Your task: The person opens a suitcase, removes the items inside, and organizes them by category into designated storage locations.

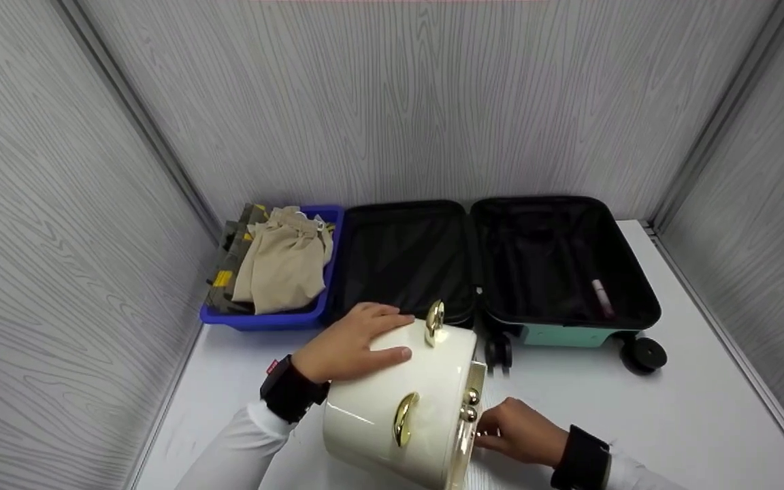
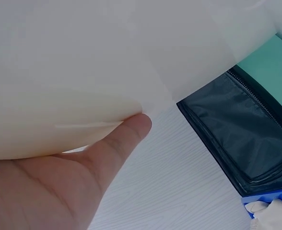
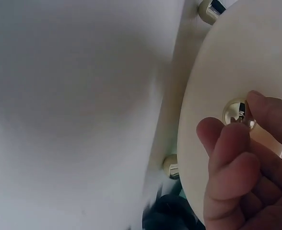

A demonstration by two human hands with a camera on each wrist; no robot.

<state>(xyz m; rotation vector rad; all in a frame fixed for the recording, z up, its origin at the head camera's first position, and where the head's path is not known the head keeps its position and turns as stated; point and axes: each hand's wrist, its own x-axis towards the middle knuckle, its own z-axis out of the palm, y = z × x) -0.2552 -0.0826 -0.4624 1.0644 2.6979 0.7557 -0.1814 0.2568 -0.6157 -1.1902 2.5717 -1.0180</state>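
Observation:
A glossy white storage box (image 1: pixel 392 408) with gold crescent-shaped fittings (image 1: pixel 405 418) and gold balls (image 1: pixel 471 396) stands tilted at the front of the table. My left hand (image 1: pixel 358 344) rests on its white side, fingers spread and fairly straight. In the left wrist view, the thumb (image 2: pixel 126 136) lies along the white surface. At the box's right-facing side, my right hand (image 1: pixel 518 430) pinches a small gold knob (image 3: pixel 237 112) on a cream rounded panel (image 3: pixel 213 81), as the right wrist view shows. More gold balls (image 3: pixel 171 166) sit along that panel's edge.
Behind the box lies an open suitcase (image 1: pixel 565 333), black-lined with a mint-green shell and black wheels (image 1: pixel 644 355). A pink-and-white tube (image 1: pixel 601 297) is in its right half. To the left, a blue basket (image 1: pixel 263 320) holds beige shorts (image 1: pixel 286 262) and darker folded clothes (image 1: pixel 229 269). Grey panels surround the table.

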